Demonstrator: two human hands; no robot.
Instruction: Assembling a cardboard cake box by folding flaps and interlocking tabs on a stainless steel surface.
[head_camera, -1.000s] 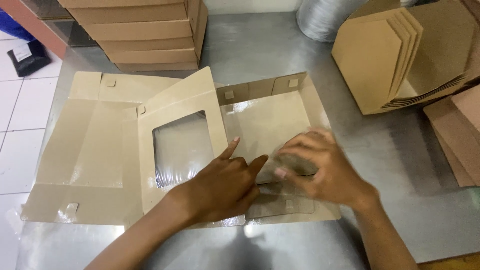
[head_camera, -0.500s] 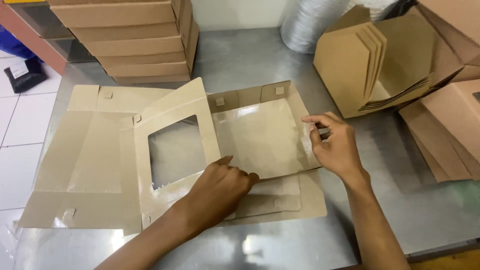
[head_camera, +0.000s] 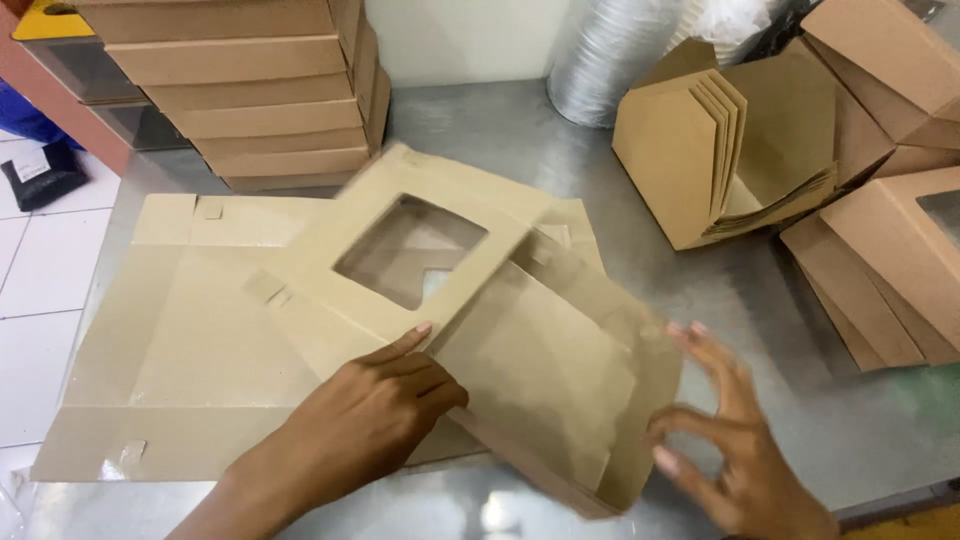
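A: Start at the table's (head_camera: 480, 120) left edge. What lies there?

B: A flat blank (head_camera: 170, 350) spread open, reaching almost to the near-left corner. Behind it, at the far-left corner, a stack of boxes (head_camera: 250, 90).

A: And the box (head_camera: 520, 340) being folded?

B: Mid-table, toward the near edge, partly lying over the blank. Its windowed lid (head_camera: 410, 250) is tilted up and blurred, and the tray part leans toward the right.

A: The left hand (head_camera: 370, 415)?

B: Palm down on the card just below the window, fingers together and flat, forefinger pointing at the lid's hinge line. It pins, grips nothing.

A: The right hand (head_camera: 720, 440)?

B: Just beside the tray's right wall, fingers spread and curled, open, holding nothing. I cannot tell whether the fingertips touch the card.

A: So how would you fold it well?

B: My judgement: keep the left palm pressing close to the crease so the base stays put, and bring the wall up with all the right fingers along its length, not one corner, so the card bends on the score and not beside it.

A: Further right?

B: A carton (head_camera: 700, 150) with flat sheets standing in it, at the far side, and more folded boxes (head_camera: 880, 250) by the right edge, well apart from the hands.
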